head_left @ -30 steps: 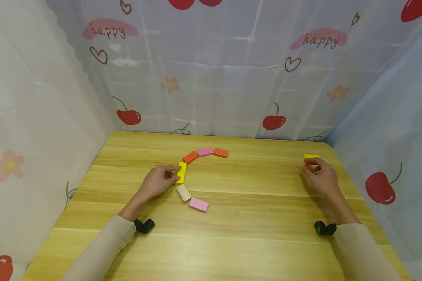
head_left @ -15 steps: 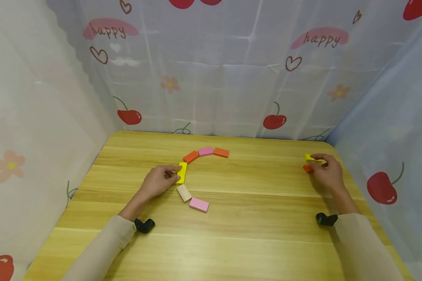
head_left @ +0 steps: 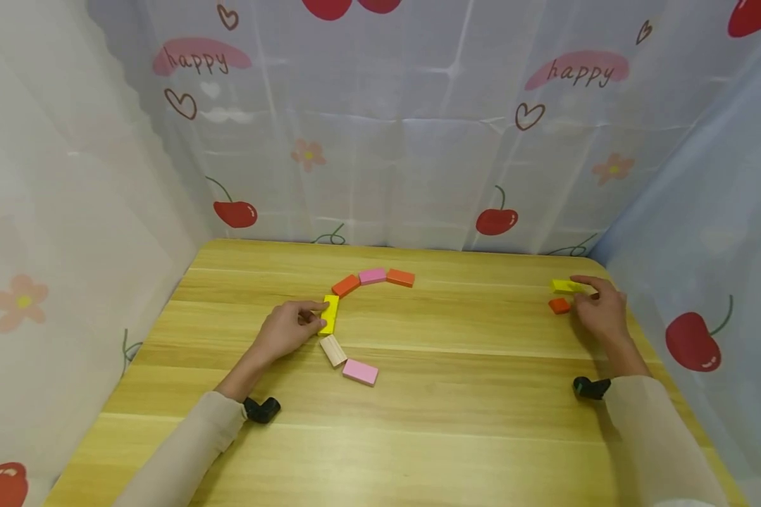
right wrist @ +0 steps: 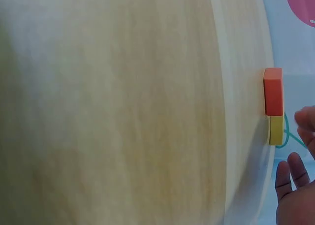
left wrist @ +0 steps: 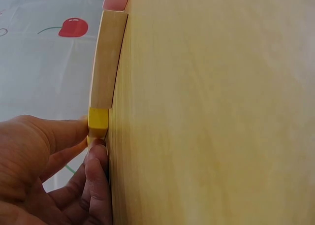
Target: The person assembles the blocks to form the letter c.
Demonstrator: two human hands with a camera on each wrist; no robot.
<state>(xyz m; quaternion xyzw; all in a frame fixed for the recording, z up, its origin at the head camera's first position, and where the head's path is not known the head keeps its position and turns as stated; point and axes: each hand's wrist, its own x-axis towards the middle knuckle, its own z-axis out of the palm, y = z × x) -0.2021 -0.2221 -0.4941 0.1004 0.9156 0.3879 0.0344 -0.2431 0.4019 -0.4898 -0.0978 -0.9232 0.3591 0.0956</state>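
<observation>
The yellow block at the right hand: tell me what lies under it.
Under the yellow block only the bare wooden table shows; an orange block lies beside it, not beneath. The right hand covers its far end, so that part stays unseen.

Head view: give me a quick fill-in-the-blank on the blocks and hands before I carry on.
1. The left hand pinches a ___ block in the curved row.
2. Nearest the camera, the row ends with a ___ block.
3. By the right hand, an orange block lies apart from a ___ one.

Missing words: yellow; pink; yellow
</observation>
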